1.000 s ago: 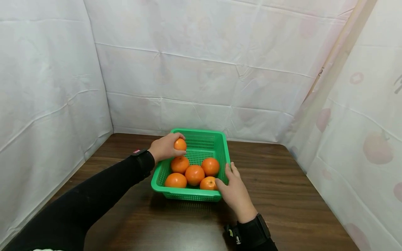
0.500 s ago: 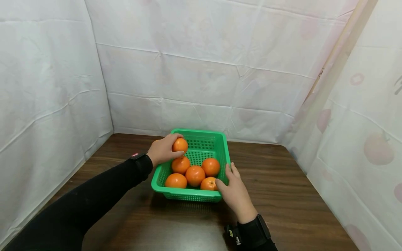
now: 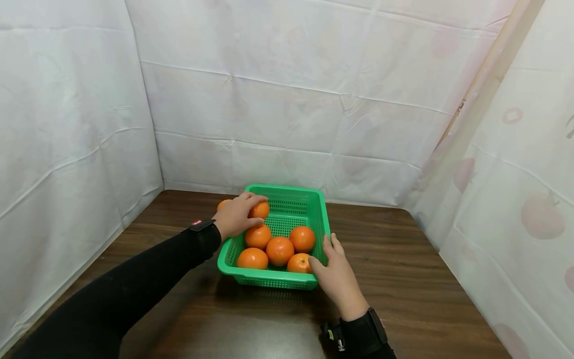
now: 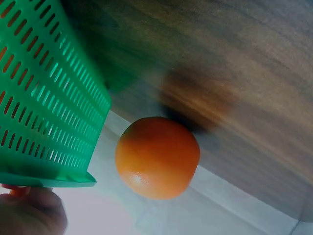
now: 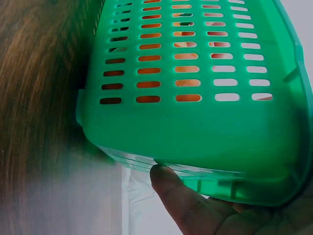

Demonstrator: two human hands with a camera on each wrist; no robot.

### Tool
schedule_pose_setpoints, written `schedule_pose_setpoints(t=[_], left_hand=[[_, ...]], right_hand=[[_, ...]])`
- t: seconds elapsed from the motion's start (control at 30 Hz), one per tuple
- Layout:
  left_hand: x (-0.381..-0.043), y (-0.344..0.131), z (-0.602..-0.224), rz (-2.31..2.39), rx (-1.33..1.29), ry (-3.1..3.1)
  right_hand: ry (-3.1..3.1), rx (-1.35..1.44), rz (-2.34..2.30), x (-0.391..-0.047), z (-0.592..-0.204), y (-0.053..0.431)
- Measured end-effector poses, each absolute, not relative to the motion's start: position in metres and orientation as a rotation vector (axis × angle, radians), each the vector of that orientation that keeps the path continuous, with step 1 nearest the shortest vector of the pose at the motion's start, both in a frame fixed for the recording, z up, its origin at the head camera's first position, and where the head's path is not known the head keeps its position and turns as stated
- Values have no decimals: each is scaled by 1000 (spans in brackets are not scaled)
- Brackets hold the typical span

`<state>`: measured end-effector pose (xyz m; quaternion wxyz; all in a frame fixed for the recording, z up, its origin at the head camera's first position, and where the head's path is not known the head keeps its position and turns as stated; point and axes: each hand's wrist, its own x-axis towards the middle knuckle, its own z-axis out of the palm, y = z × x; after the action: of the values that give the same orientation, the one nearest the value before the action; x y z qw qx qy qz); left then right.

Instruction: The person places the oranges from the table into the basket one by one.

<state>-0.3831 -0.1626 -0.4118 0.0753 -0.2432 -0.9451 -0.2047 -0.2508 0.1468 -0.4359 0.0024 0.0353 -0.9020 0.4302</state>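
In the head view my left hand (image 3: 236, 214) reaches over the left rim of a green plastic basket (image 3: 320, 209). Its fingers and thumb span an orange (image 3: 260, 209) at the basket's back left, partly covering it. Several more oranges lie in the front half, among them one in the middle (image 3: 280, 251). My right hand (image 3: 334, 276) grips the front right corner, its thumb over the rim near an orange. A finger (image 5: 168, 183) presses on the basket's outer wall in the right wrist view. Outside the basket, beyond my left wrist, sits another orange (image 4: 157, 157).
The basket stands on a dark brown wooden table (image 3: 403, 279). White sheeting (image 3: 278, 114) hangs behind the table and along both sides. Bands with small devices are strapped to both wrists.
My left hand and its orange have shifted slightly right, with the fingers now further over the fruit's top. The orange outside the basket has come into view. My right hand stays put.
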Motion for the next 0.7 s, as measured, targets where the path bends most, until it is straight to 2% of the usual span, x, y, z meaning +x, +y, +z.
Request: schedule_pose_setpoints(t=[0.23,0.7], left_hand=[[-385,-161,-411,-424,-794,-2855],[-388,-158,-408,-339,-821,-2925]], right_hand=[[-2832,110,1345,-252,-439,146],[-2837,119,1323,-250,-436,146]])
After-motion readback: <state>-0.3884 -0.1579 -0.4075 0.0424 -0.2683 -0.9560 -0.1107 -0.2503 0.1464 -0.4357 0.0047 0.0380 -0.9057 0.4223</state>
